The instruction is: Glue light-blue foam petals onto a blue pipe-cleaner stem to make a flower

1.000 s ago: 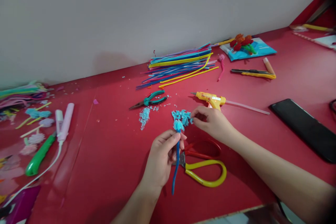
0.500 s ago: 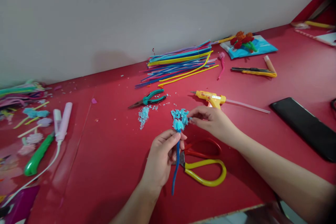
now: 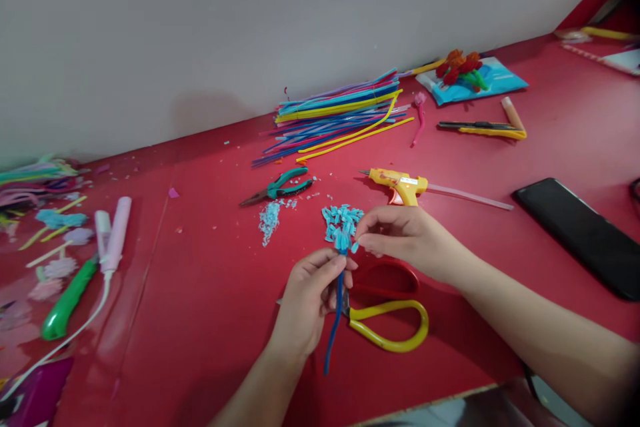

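The left hand (image 3: 307, 303), lower centre of the frame, is clamped on a blue fuzzy stem (image 3: 333, 340), with the thumb against the stem's upper portion. The stem stands nearly upright in the picture, its lower end hanging below the fingers. A light-blue tuft of short pieces (image 3: 343, 239) crowns its upper end, at the centre of the frame.

The right hand (image 3: 413, 240), right of centre, has its thumb and index fingertips together on a small light-blue piece (image 3: 355, 248), just beside the tuft.

Directly above the tuft in the frame, a loose pile of light-blue cut pieces (image 3: 341, 215) lies on the red smooth-topped table (image 3: 200, 320). Scissors with one red and one yellow looped handle (image 3: 367, 312) lie partly behind the left hand. A yellow glue gun with a translucent stick (image 3: 400, 180) lies above the right hand.

Left of the pile are teal-handled pliers (image 3: 273, 191) and pale-blue fine shreds (image 3: 270, 219). A multicoloured bundle of fuzzy stems (image 3: 340, 107) occupies the upper centre. A black rectangular phone (image 3: 575, 233) lies at the right.
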{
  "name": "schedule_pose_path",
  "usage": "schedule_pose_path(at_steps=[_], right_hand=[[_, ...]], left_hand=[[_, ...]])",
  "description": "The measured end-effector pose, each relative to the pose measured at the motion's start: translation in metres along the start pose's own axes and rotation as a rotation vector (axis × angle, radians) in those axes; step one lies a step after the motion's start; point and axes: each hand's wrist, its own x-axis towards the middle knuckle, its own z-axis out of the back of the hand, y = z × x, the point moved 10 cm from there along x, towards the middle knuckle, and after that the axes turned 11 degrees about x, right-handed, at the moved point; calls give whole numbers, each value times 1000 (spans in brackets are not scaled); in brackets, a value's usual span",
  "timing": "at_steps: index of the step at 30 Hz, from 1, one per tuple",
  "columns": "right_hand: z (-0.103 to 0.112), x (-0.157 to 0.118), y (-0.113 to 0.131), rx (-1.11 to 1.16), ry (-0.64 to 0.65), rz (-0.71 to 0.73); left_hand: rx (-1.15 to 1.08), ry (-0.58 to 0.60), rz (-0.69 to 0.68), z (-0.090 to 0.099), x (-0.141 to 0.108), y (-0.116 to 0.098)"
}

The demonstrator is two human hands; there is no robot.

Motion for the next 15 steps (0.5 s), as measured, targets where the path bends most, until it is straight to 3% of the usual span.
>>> schedule_pose_path(at_steps=[5,15], right_hand=[[-4,-2,14,-217,-14,63],[-3,-5,18,-368,-64,142]], left_hand=[[74,5,-5,-1,0,1],[81,31,2,-4,0,2]])
